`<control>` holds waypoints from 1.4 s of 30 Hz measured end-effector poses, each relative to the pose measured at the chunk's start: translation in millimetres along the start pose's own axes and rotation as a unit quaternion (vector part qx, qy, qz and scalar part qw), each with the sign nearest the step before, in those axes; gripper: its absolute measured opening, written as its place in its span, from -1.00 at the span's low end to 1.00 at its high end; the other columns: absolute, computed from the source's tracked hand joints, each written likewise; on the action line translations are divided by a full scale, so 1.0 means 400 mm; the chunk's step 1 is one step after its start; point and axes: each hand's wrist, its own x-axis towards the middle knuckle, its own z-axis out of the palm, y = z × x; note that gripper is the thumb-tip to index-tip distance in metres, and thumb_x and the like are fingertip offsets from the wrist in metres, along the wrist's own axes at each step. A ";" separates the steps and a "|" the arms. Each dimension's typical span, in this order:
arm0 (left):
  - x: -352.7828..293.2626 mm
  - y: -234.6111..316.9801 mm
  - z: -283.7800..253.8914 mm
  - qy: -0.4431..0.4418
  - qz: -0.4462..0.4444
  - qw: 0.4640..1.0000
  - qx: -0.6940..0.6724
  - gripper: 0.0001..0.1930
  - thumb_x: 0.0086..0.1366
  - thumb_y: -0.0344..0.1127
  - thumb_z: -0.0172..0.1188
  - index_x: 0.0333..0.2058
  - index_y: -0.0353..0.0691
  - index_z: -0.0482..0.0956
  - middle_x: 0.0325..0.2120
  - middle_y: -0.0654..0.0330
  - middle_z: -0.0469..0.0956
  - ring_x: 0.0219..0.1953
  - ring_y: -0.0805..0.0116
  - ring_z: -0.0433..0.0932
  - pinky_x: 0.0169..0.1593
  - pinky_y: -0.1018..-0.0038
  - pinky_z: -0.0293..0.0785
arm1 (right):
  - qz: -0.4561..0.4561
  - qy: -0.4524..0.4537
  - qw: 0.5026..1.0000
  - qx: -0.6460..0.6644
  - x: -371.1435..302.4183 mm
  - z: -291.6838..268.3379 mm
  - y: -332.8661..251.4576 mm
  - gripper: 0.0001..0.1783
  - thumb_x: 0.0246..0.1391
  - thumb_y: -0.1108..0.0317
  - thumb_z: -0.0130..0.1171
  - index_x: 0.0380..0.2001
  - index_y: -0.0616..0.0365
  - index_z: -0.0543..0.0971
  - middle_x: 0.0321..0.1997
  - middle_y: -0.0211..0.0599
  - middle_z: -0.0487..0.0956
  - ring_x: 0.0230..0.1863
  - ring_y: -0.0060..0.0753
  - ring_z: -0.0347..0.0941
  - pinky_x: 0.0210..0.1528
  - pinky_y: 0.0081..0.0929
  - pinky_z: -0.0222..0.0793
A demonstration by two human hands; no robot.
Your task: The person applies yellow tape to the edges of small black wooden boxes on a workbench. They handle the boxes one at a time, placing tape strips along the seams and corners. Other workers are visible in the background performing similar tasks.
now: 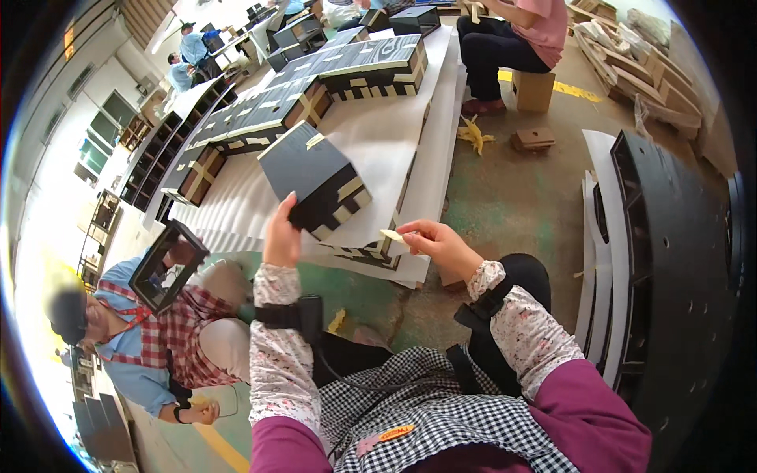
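Observation:
My left hand [281,234] grips a dark wooden box [303,169] by its near left corner and holds it tilted up. Pale strips of masking tape [344,214] cross the box's lower edge, and one more sits on its top face. Between thumb and fingertips, my right hand [445,246] pinches a short piece of masking tape [391,235], just right of the box and apart from it. The fingers of my left hand behind the box are partly hidden.
Several taped dark boxes [371,67] stand on a foam-covered stack [371,150] ahead. At the left, a co-worker in a checked apron [189,315] holds a black frame [169,266]. Black panels [662,276] lean at the right. Crumpled tape [475,135] lies on the floor.

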 end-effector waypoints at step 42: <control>-0.032 0.147 0.093 -0.137 0.275 0.622 0.720 -0.27 0.18 0.08 0.12 0.24 -0.14 0.16 0.27 0.12 0.13 0.33 0.24 0.05 0.35 0.21 -0.11 | -0.447 0.142 0.605 -0.644 0.330 0.132 -0.374 -0.88 0.03 0.24 0.16 -0.50 -0.02 0.59 -0.45 -0.43 0.50 -0.31 -0.37 0.41 -0.19 -0.38 0.21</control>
